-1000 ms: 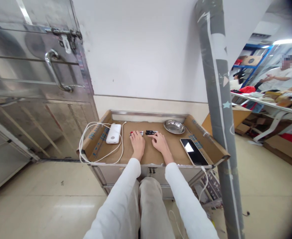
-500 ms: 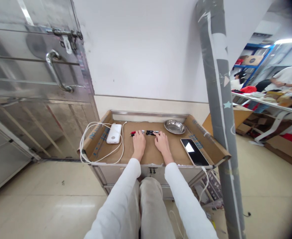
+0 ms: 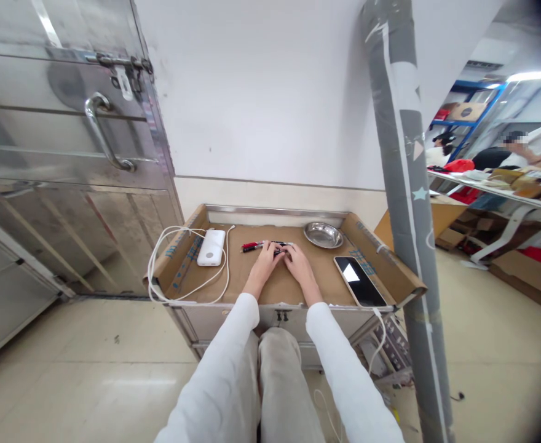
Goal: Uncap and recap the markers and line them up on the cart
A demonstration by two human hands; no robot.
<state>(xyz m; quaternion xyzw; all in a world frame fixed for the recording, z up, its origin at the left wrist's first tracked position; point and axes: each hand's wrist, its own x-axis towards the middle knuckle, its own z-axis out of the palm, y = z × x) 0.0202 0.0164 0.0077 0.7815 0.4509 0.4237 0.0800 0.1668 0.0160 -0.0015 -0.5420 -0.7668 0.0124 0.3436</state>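
Observation:
Over the cardboard-lined tray top (image 3: 233,283), my left hand (image 3: 265,263) and my right hand (image 3: 298,264) meet with fingertips nearly touching. Both have curled fingers closed on a black pen (image 3: 278,251), which is mostly covered by the fingers. Just left of my left fingertips lie red and black pens (image 3: 251,247), side by side and pointing left. Behind my fingertips more dark pens (image 3: 283,243) are partly hidden, so their number cannot be told.
A white power bank (image 3: 211,248) with a looped white cable lies at the left. A shallow steel bowl (image 3: 323,235) stands at the back right, with a phone (image 3: 360,282) in front of it. A tall grey wrapped roll (image 3: 404,184) leans on the right. Other people sit beyond.
My left hand has moved right, off the red and black pens, to meet my right hand. A black pen is now nearer to me, between the fingers of both hands.

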